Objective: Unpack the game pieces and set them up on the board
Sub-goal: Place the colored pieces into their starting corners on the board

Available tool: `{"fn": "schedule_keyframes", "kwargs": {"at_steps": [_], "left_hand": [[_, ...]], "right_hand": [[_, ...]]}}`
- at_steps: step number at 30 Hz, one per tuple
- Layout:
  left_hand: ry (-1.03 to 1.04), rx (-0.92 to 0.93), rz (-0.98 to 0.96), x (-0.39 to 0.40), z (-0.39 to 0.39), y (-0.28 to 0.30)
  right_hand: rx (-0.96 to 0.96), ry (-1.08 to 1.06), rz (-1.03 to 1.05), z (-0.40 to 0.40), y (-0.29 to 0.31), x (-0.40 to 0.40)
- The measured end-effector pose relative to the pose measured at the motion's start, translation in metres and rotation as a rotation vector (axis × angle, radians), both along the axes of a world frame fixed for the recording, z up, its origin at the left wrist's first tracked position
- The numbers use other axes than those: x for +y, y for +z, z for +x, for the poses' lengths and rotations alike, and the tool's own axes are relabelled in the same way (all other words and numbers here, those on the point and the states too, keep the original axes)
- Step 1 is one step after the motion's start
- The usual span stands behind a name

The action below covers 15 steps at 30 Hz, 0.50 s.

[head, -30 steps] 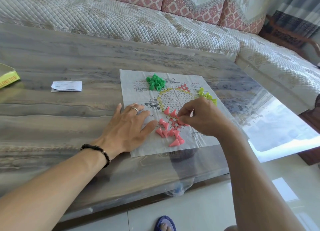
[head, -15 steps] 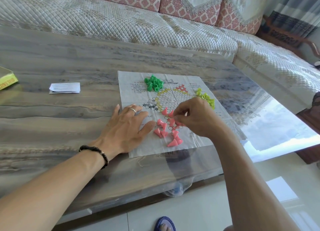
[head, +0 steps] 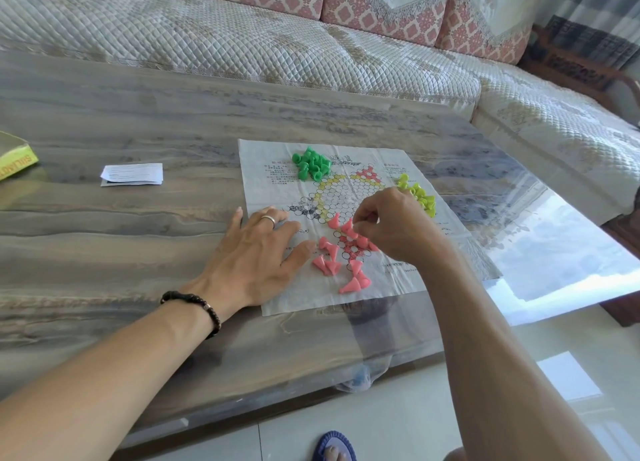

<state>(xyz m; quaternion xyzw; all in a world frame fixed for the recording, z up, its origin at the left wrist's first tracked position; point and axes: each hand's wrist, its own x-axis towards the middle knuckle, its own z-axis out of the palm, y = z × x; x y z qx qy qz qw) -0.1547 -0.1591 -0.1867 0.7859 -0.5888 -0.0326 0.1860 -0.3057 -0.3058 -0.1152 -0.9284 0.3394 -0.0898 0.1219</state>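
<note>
The paper board (head: 346, 197) is a thin, creased white sheet lying flat on the grey, wood-grained table (head: 138, 121). It carries a star of small printed circles with yellow, red and black zones, and blocks of small print along its edges that are too fine to read. The yellow box (head: 15, 164) at the table's left edge shows dark capital letters, partly cut off and not legible. A folded white leaflet (head: 132, 174) with faint printed lines lies between box and board.

The left hand (head: 254, 253) lies flat and spread, palm down, on the board's near left corner, holding nothing. The right hand (head: 394, 228) hovers over the red zone with thumb and forefinger pinched; whether a piece sits between them, I cannot tell.

Small glossy plastic cones make up the pieces: pink pieces (head: 341, 253) scattered on the board's near part, some upright, some tipped; green pieces (head: 311, 164) heaped at the far edge; yellow-green pieces (head: 420, 197) clustered just behind the right hand
</note>
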Motion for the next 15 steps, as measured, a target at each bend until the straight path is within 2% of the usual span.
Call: {"fn": "schedule_keyframes", "kwargs": {"at_steps": [7, 12, 15], "left_hand": [[0.002, 0.002, -0.006, 0.000, 0.000, -0.001], [0.001, 0.000, -0.001, 0.000, 0.001, -0.001], [0.004, -0.003, -0.006, 0.000, 0.000, -0.001]], "right_hand": [[0.038, -0.005, 0.042, 0.004, -0.005, 0.001], [-0.101, -0.026, 0.029, -0.003, 0.003, 0.001], [-0.073, 0.056, 0.067, -0.002, 0.004, 0.012]]}}
